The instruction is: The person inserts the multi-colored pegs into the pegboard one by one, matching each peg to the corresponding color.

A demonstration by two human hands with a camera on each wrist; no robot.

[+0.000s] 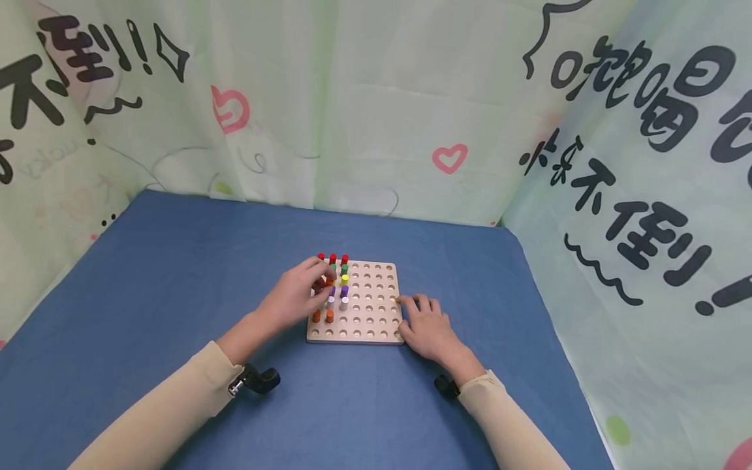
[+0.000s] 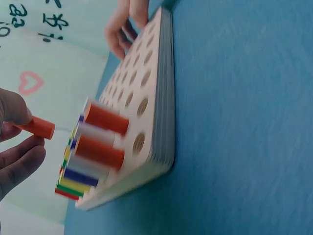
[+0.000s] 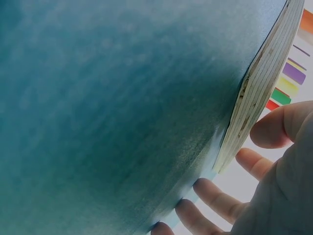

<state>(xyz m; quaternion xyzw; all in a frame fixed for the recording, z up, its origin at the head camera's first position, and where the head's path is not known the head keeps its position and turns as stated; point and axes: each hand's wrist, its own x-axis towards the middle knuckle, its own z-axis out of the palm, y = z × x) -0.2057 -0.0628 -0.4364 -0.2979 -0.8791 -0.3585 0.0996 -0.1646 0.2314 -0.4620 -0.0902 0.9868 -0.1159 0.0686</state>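
Note:
My left hand (image 1: 298, 292) is above the left part of the wooden peg board (image 1: 371, 331). In the left wrist view it pinches an orange peg (image 2: 42, 128) between thumb and fingers, clear of the board. Upright pegs stand in rows by colour at the board's left side: red (image 1: 344, 260), green (image 1: 344, 269), yellow (image 1: 344, 279), purple (image 1: 344, 292), white (image 1: 344, 303) and orange (image 1: 329, 316). Some are hidden behind the left hand. My right hand (image 1: 430, 328) rests at the board's right edge, its fingers loosely spread and touching it.
A blue cloth (image 1: 235, 248) covers the table under the board. Pale printed curtains (image 1: 376, 117) with black lettering and pink hearts stand around the back and sides. The nearest row of the board and its right-hand columns show bare holes.

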